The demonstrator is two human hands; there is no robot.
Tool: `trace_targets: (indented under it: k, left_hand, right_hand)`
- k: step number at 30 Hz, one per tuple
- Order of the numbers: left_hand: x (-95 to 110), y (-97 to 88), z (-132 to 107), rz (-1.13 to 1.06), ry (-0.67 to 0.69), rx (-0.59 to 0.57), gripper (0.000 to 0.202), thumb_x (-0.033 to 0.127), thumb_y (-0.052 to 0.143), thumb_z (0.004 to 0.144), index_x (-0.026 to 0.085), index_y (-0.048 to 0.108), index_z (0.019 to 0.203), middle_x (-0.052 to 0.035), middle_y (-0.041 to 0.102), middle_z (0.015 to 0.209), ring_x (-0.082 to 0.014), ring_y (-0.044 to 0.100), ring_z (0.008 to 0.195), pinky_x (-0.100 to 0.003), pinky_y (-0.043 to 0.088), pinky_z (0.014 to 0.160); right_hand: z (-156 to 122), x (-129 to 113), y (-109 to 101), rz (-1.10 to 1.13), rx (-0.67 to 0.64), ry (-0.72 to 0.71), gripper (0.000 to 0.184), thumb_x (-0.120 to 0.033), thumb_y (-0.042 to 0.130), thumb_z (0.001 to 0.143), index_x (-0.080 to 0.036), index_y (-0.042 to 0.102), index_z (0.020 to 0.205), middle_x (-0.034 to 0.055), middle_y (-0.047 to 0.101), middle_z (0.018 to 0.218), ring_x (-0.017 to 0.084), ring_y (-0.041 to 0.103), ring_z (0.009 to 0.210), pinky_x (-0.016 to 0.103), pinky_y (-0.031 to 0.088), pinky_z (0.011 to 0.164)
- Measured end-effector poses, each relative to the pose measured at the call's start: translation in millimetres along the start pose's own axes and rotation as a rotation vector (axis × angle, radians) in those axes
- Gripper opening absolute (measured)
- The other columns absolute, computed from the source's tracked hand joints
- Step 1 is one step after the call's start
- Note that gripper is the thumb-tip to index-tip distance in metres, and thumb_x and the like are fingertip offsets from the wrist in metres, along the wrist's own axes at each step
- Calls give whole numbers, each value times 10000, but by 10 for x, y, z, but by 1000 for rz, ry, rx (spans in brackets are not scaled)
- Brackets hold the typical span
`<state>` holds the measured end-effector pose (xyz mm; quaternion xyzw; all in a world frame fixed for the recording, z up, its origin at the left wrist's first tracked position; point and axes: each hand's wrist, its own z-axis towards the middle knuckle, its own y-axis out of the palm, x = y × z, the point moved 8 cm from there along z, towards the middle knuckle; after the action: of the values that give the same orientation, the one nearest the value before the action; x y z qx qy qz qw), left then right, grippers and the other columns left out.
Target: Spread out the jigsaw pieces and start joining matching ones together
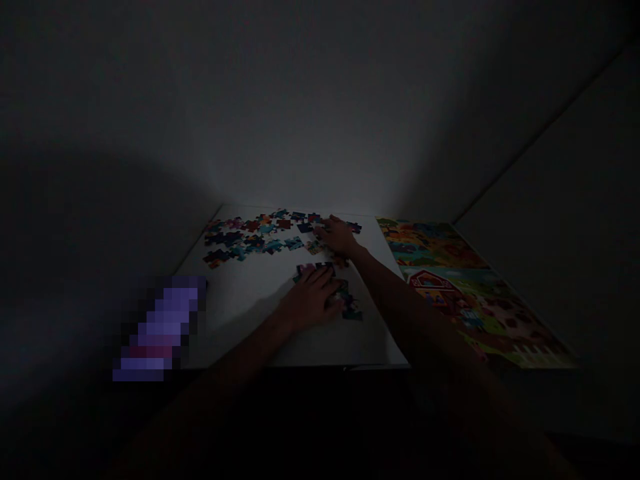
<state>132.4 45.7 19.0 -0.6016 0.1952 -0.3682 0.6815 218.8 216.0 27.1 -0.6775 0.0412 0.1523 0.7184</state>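
Observation:
In dim light, my left hand (311,298) lies flat with its fingers spread over a small group of joined puzzle pieces (353,308). The hand covers part of that group. Farther back, my right hand (338,236) reaches onto the loose puzzle pieces (273,247), its fingers stretched out and touching them at the right end of the spread. Under its palm side a pale piece (313,247) partly shows. Both hands appear to hold nothing, though the right fingertips are dark. More loose pieces in blue, red and orange lie in rough rows toward the left.
The pieces lie on a white table (240,333) against a pale wall (300,133). To the right are colourful picture sheets, one with animals in orange and green (435,243) and one with a red barn (435,287). A blurred-out purple screen (165,320) stands at the left edge.

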Motion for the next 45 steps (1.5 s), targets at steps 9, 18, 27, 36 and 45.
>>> trace_targets:
  k: [9, 18, 27, 36, 45]
  left_hand:
    - [32, 99, 49, -18, 16, -62, 627, 617, 421, 950, 284, 393, 1480, -110, 308, 1592, -308, 244, 1480, -552, 140, 1208]
    - [-31, 152, 97, 2, -21, -20, 585, 571, 386, 974, 270, 411, 1474, -123, 318, 1587, -331, 255, 1473, -559, 150, 1195]
    - [-210, 169, 339, 23, -161, -1, 518, 500, 391, 981, 315, 424, 1464, -79, 347, 1581, -349, 263, 1466, -584, 154, 1180]
    - [-308, 212, 714, 44, -213, -39, 515, 447, 340, 997, 267, 404, 1476, -125, 337, 1580, -359, 253, 1467, -612, 144, 1163]
    - [-519, 324, 1221, 1, -159, -84, 532, 491, 326, 993, 253, 434, 1456, -150, 342, 1571, -351, 281, 1455, -598, 169, 1155]
  right_hand:
    - [98, 576, 225, -88, -98, 58, 803, -761, 280, 902, -277, 296, 1542, 125, 240, 1619, 393, 190, 1474, 640, 102, 1153]
    - [-292, 906, 106, -94, -57, 175, 731, -686, 274, 945, -283, 246, 1554, 132, 247, 1613, 372, 211, 1472, 606, 132, 1154]
    - [-865, 829, 0, -74, -19, 207, 598, -558, 258, 995, -284, 324, 1522, 95, 285, 1606, 303, 231, 1477, 554, 222, 1145]
    - [-1522, 514, 88, -111, -32, 205, 632, -573, 260, 995, -232, 346, 1520, 145, 298, 1595, 297, 208, 1494, 513, 194, 1172]
    - [-2015, 80, 107, -18, -29, 30, 896, -774, 443, 843, -204, 339, 1526, 166, 248, 1608, 317, 188, 1500, 518, 152, 1196]
